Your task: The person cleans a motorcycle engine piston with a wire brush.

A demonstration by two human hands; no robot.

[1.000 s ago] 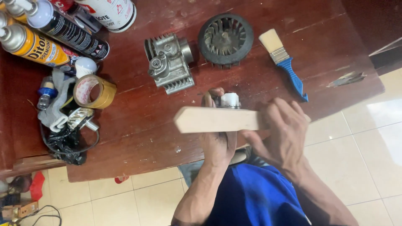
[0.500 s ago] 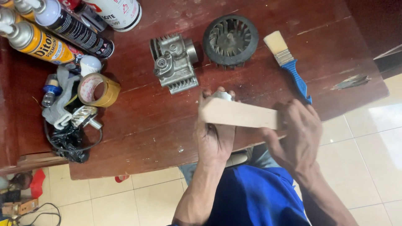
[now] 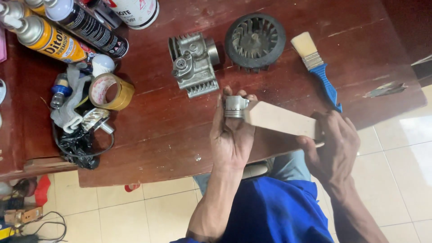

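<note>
1. One small metal piston (image 3: 236, 107) sits in the left hand (image 3: 231, 137), whose fingers curl up around its ringed grey wall. It is a short cylinder, silver, with grooves running round its upper band.
2. One pale flat wooden stick (image 3: 280, 119) is gripped in the right hand (image 3: 335, 146), fingers closed over its near end. Its far end touches the side of the piston, so the stick spans the gap between the two hands.
3. One finned grey engine cylinder block (image 3: 194, 64) lies on the brown wooden table (image 3: 157, 130), just beyond the left hand's fingertips.
4. One black round fan wheel (image 3: 255, 41) with radial blades lies beyond both hands, just beside the block.
5. One paintbrush (image 3: 317, 67), with pale bristles and a blue handle, lies beyond the right hand, its handle end near that hand's knuckles.
6. One roll of tan tape (image 3: 110, 91) stands well off to the outer side of the left hand.
7. Spray cans (image 3: 49, 38) lie farther out past the tape; two are clear, one yellow and one black, and more are cut by the frame edge, so the full count cannot be told.
8. One white can (image 3: 137, 11) shows partly at the far edge.
9. A heap of black cable, a grey rag and small bottles (image 3: 74, 119) lies beside the tape; its pieces cannot be counted apart.
</note>
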